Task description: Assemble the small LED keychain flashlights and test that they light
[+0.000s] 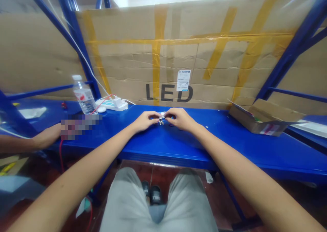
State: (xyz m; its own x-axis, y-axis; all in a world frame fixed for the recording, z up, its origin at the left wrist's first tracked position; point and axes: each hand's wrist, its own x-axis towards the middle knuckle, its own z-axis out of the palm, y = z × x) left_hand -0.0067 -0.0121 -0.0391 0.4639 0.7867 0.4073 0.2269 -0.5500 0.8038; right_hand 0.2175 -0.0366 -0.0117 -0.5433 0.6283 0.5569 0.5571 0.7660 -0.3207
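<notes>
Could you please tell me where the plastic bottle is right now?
In the head view, the plastic bottle is at left, beside the white power strip.

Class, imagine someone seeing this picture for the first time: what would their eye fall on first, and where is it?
Probably the big black LED letters, low on the cardboard standing behind the blue table. Next, the left hand and right hand, close together at small shiny pieces in the middle. A bottle stands to the left, an open box to the right.
</notes>
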